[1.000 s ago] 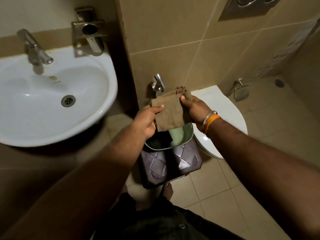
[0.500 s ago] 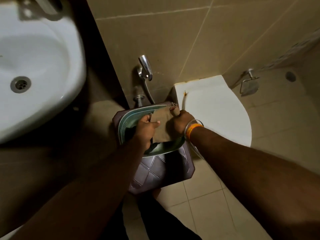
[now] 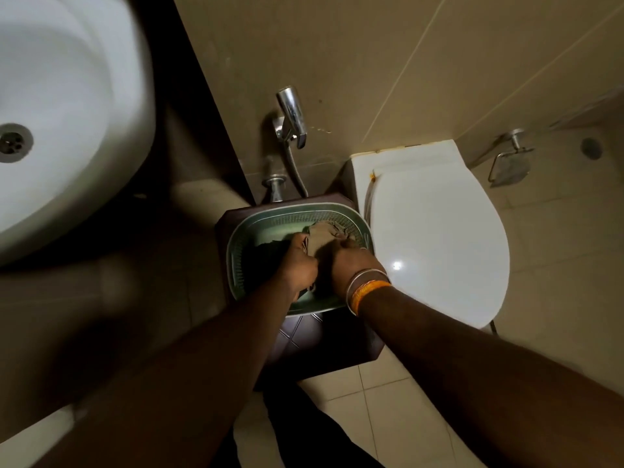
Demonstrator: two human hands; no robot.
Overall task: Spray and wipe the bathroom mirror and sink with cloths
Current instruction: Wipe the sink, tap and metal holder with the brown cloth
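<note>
A brown cloth [image 3: 323, 235] lies inside a green basket [image 3: 243, 231] that sits on a dark maroon stool [image 3: 320, 342]. Both my hands are down in the basket. My left hand [image 3: 299, 261] holds the cloth's left side and my right hand [image 3: 354, 265] grips its right side, fingers curled. A dark cloth [image 3: 270, 246] lies under my left hand in the basket. The white sink [image 3: 67, 113] with its drain fills the upper left. The mirror is out of view.
A closed white toilet [image 3: 435, 238] stands right of the stool. A chrome hand sprayer [image 3: 292, 116] with its hose hangs on the tiled wall behind the basket. A paper holder [image 3: 510, 162] is at the far right. Tiled floor lies below.
Both hands have lowered the brown cloth from in front of the wall down into the green basket. My view has tilted down and to the right, pushing the sink to the left edge.
</note>
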